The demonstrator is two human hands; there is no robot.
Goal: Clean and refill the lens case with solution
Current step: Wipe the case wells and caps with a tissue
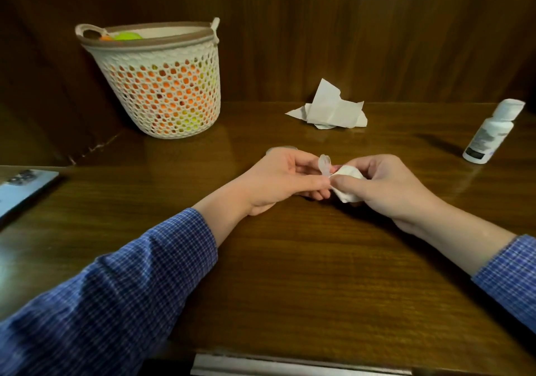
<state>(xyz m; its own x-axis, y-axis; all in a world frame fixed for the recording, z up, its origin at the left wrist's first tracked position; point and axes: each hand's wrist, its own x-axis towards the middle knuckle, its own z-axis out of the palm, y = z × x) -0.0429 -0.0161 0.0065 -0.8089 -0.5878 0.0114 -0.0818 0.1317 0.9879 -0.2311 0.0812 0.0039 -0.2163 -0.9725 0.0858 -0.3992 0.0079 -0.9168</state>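
Observation:
My left hand (285, 177) pinches a small clear lens case (324, 165) above the middle of the wooden table (290, 274). One round well of the case sticks up between my fingers. My right hand (388, 185) holds a crumpled white tissue (349, 184) pressed against the case's lower end. The two hands touch at the fingertips. A white solution bottle (490, 132) with its cap on stands at the far right of the table, apart from both hands.
A white perforated basket (162, 85) with orange and green things inside stands at the back left. Crumpled white paper (330, 108) lies by the back wall. A small round object (282, 148) peeks out behind my left hand. A phone (23, 190) lies at the left edge.

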